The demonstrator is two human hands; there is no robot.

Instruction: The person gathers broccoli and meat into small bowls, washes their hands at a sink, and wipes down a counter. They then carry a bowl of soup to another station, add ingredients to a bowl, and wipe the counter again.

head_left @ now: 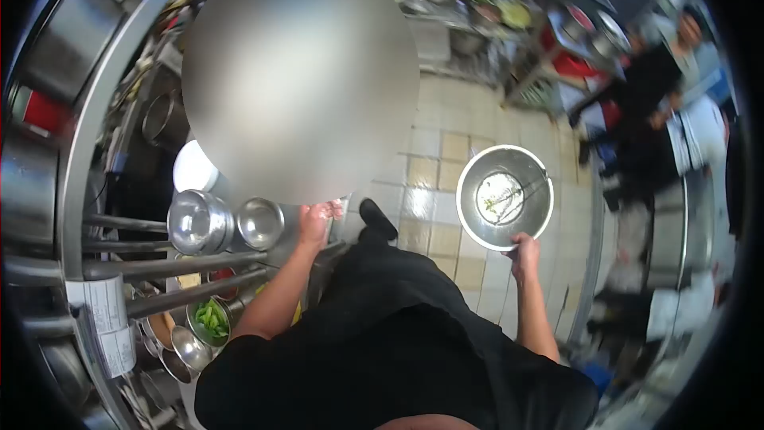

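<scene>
A large metal bowl (471, 183) is held out over the tiled floor by my right hand (524, 253), its fingers closed on the near rim. White and green bits lie at the bottom of the bowl. On the other side, my left hand (317, 221) is at the lower edge of a big blurred disc that covers part of the view. Something pale shows at its fingertips, too small to make out. Just left of that hand sit a small metal bowl (260, 224) and a stack of metal bowls (193, 222).
Bowls of food, one with green vegetables (211, 319), stand at lower left below metal rails (175, 269). A shelf (430, 38) with food trays is at the top. People (649, 84) are at the right beside a metal counter (695, 215).
</scene>
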